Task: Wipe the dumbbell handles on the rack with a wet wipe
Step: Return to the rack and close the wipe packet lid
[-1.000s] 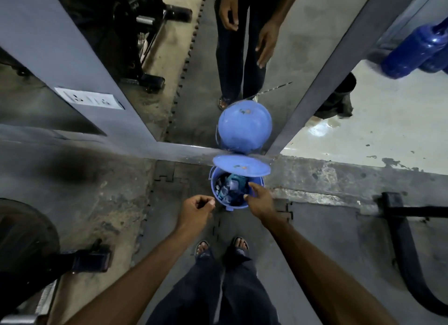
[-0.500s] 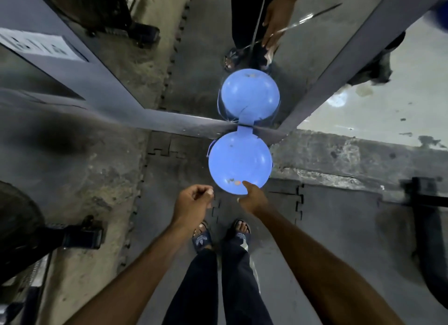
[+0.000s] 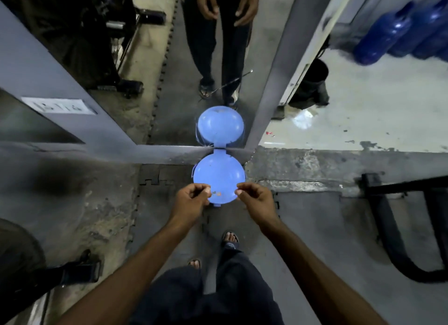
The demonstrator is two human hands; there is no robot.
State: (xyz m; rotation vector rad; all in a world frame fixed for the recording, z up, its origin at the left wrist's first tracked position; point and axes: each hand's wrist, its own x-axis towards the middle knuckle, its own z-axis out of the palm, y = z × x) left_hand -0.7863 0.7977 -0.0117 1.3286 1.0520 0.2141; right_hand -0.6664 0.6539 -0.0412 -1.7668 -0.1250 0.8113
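No dumbbell, rack or wet wipe is in view. A small blue bin [image 3: 219, 177] stands on the floor against a wall mirror, and its round lid is down. My left hand [image 3: 190, 201] hovers over the lid's near left edge with its fingers curled and nothing in them. My right hand [image 3: 257, 201] hovers over the near right edge, also curled and holding nothing. I cannot tell whether either hand touches the lid.
The mirror [image 3: 169, 82] reflects the bin, my legs and my hands. Blue water jugs [image 3: 388, 38] and a black bucket [image 3: 312, 82] stand at the back right. A black machine frame [image 3: 392, 227] lies on the right, dark equipment [image 3: 19, 252] at the left.
The bin's lid, open a second ago with rubbish showing inside, has come down. My right hand left the lid's rim and curled; both hands now hover at the lid's near edge.
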